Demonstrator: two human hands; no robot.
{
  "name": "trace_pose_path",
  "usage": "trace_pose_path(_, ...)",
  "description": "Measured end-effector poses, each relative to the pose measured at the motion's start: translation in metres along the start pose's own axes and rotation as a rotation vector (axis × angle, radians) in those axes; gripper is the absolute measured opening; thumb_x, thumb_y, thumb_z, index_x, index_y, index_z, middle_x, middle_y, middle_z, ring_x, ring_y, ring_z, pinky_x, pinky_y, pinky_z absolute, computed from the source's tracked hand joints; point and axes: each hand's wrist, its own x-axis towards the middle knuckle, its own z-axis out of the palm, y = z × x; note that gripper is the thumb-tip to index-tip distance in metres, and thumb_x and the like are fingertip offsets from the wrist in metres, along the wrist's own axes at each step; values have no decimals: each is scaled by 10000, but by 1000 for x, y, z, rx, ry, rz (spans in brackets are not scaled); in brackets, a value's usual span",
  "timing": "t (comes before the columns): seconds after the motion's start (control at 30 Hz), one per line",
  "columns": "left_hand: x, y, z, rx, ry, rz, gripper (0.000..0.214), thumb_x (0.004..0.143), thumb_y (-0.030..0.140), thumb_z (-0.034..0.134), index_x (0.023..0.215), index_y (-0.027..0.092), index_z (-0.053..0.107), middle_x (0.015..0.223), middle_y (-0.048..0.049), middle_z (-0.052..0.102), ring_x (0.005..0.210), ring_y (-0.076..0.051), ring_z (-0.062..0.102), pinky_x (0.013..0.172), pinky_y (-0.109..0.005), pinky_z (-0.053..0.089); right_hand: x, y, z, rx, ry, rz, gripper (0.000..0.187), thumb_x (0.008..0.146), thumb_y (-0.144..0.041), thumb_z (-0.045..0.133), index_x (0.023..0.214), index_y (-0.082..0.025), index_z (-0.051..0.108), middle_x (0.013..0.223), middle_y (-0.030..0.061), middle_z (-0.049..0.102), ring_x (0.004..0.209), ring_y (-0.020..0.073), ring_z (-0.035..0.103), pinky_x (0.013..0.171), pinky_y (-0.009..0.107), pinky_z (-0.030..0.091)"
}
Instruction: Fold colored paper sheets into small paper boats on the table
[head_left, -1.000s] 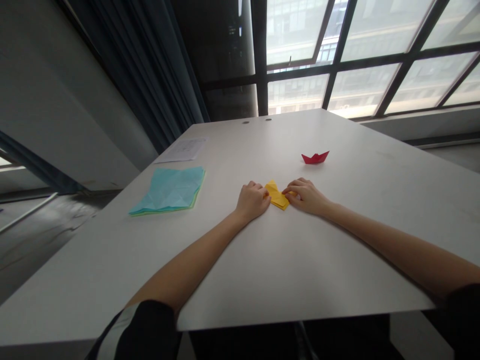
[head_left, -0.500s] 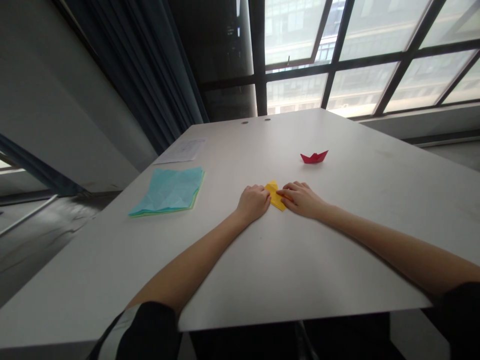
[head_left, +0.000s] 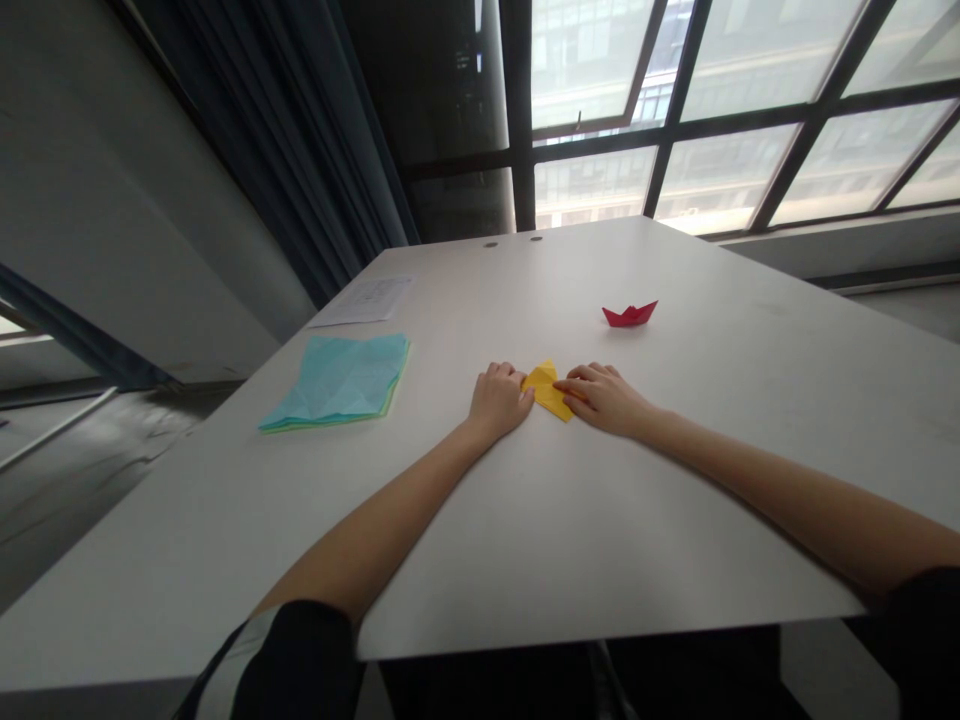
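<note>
At far left, a dark blue curtain (head_left: 292, 150) hangs in long, soft vertical folds beside a smooth, matte white surface (head_left: 480, 560). On the surface's left side lies a neat stack of thin teal paper (head_left: 337, 378), its top sheet crossed by faint creases, with a green edge showing beneath. Just beyond it, a flat white printed sheet (head_left: 364, 302) lies near the edge. Toward the middle, the left hand (head_left: 499, 398) has fingers curled, its grip clamped on the left end of a small yellow folded paper (head_left: 547, 388), which is angular, layered and pointed at the top. The yellow paper lies between the two hands. The right hand (head_left: 601, 398) has its grip pinched on the paper's right side, thumb nearest the viewer. Farther back and right sits a crisp red paper boat (head_left: 630, 316) with two sharp, upturned ends. Behind, dark-framed windows (head_left: 739, 110) hold pale panes.
</note>
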Motion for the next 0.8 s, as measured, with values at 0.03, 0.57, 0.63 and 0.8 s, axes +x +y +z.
trace_pose_path(0.03,0,-1,1,-34,-2,-10,283,810,343,479,977,176,636,949,-86,601,945,-233,491,787,-349,386,0,0,0,0,0,3,341,876,-324,387,1127,-234,599,1052,91,600,935,221,523,834,377,355)
trace_pose_path(0.57,3,-5,2,-266,55,73,201,721,124,512,794,215,676,895,-34,638,935,-200,503,840,-341,405,-1,-3,0,30,37,120,345,830,-367,462,1125,-222,564,1031,79,618,946,234,518,820,381,356)
trace_pose_path(0.63,2,-6,2,-259,32,107,220,725,115,503,806,213,683,891,-38,643,940,-201,502,840,-341,405,-1,-3,-1,26,29,100,313,845,-364,442,1094,-246,592,1019,74,614,926,225,518,813,373,356)
trace_pose_path(0.8,2,-3,-3,-191,-23,105,244,765,139,461,821,204,690,892,-43,656,871,-195,534,798,-345,410,-1,-2,-1,17,52,67,293,855,-356,435,1057,-270,628,987,75,608,902,219,513,796,368,359)
